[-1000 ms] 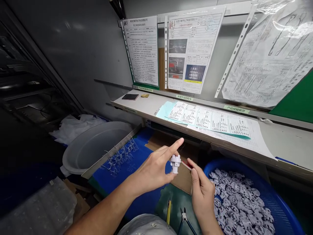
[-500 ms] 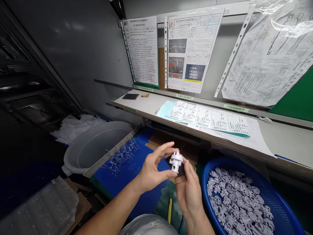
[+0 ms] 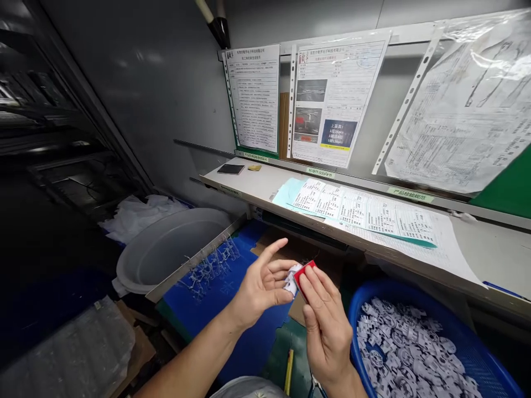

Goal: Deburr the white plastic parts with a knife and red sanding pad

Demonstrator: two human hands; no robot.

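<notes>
- Along the grey wall, see three posted sheets over a shelf bearing stacked papers (count unclear), one dark flat pad, one yellowish piece.
- Find the white plastic part above the green work surface, between both hands, partly covered by the red-faced pad.
- Note left hand narrowed on the part, thumb against fingertips, with index finger raised.
- Note right hand holding the pad, fingers spread over its red face, apparently touching the part.
- Judge current step as applying pad to part; cannot tell rubbing from pressing.
- Judge next move to call for a firm left pinch and even pad contact.
- Count one yellow-handled tool, one pair of pliers half hidden, one grey tub, one blue basket.
- Cannot count piled white parts or tangled scraps.
</notes>
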